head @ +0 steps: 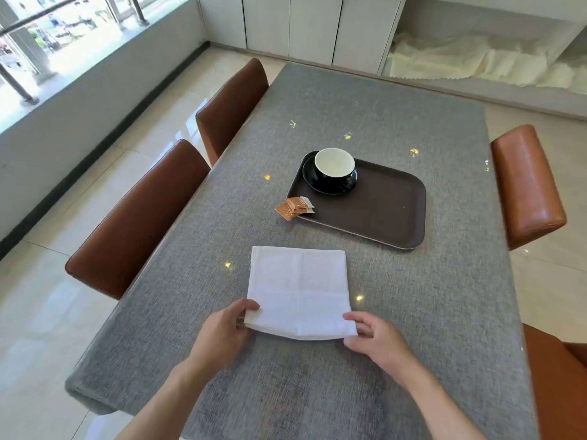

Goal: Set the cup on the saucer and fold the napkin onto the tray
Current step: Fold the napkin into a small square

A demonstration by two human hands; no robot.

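Napkin (300,290) pinched at its two near corners, cup (334,165) seated on saucer (330,182).

We see the white napkin lying folded into a rough square on the grey table (413,312), at 6 o'clock from the brown tray (381,214) and apart from it. Our left hand (222,331) grips the near left corner between thumb and fingers; our right hand (378,339) grips the near right corner the same way, and the near edge lifts slightly off the cloth. The black cup with its white interior stands upright on the black saucer at the tray's 10 o'clock corner. Small orange packets (293,208) lie at the tray's 8 o'clock edge, partly overlapping its rim. Brown chairs (136,220) stand along the table at 9 o'clock and 3 o'clock.
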